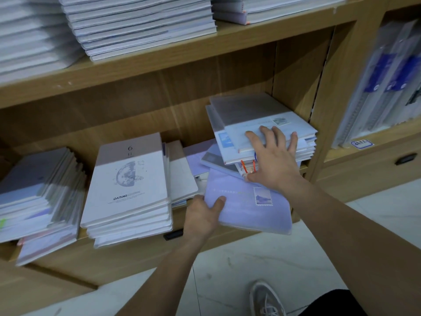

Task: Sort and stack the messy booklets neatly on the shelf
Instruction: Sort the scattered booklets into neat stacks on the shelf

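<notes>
A pale purple booklet (248,207) with a stamp picture juts out over the front edge of the lower shelf (136,254). My left hand (202,215) grips its left edge, thumb on the cover. My right hand (273,156) lies spread against the front of an untidy pile of booklets (257,124) at the shelf's right end, fingers on top, thumb low by the orange bands. Loose booklets (182,169) lie slanted between this pile and a white stack with a moon cover (129,179). Another stack (38,190) sits far left.
The upper shelf (159,58) carries tall stacks of white booklets (141,23). A wooden divider (328,110) closes the compartment on the right; beyond it stand plastic-wrapped packs (387,76) above a drawer (405,158). Pale floor tiles and my shoe (266,299) are below.
</notes>
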